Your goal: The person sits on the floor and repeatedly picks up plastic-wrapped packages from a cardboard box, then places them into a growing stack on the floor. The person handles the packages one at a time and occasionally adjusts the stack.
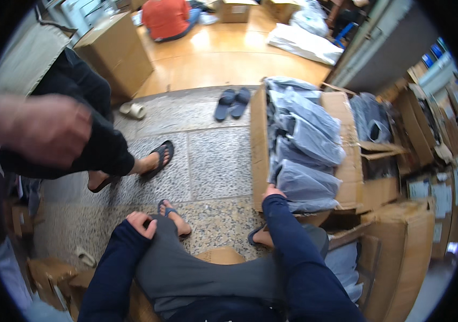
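Observation:
My left hand (142,224) rests on my left knee, its fingers loosely bent and holding nothing. At the near left corner of an open cardboard box (259,145), my right hand (273,191) has its fingers closed at the edge of a clear plastic bag (306,185) with something dark grey inside. Part of its grip is hidden by the bag and my sleeve. Several more bagged dark items (312,137) lie in a row behind it, filling the box. What is inside the bags cannot be made out.
Another person's blurred hand (52,129) and legs in black trousers (78,107) are close at left. Dark slippers (231,103) lie on the stone floor. Cardboard boxes (400,257) crowd the right side. A tall box (116,56) and a seated person in orange (165,19) are farther off.

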The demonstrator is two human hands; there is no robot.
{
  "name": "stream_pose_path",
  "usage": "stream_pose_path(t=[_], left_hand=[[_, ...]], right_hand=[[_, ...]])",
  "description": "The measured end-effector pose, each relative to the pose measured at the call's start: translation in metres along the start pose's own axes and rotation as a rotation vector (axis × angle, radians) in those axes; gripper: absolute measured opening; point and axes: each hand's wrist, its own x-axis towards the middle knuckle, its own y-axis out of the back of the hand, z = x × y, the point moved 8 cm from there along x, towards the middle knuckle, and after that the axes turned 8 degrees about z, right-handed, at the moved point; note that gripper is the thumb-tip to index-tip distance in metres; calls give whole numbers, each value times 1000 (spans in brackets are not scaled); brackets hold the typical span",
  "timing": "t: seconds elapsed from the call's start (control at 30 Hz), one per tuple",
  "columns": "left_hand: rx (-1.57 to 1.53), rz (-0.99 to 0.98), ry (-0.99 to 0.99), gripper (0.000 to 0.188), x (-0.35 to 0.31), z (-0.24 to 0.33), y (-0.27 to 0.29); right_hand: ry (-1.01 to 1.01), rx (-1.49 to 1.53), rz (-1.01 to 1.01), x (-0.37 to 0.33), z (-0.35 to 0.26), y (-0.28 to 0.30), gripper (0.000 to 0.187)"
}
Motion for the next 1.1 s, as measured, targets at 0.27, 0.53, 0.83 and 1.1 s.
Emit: stream_pose_path(t=[0.27, 0.53, 0.83, 1.1], left_hand=[[85, -247, 213, 24, 18, 21, -35], [-192, -149, -473, 29, 159, 179, -158], [539, -615, -370, 118, 272, 389, -368], [292, -478, -631, 40, 318, 378, -315]], right_hand=[[185, 79, 130, -61, 63, 7, 41], [-414, 769, 512, -49, 212, 105, 73], [-656, 747, 196, -18, 173, 91, 133], [-923, 810, 139, -8, 160, 86, 128]])
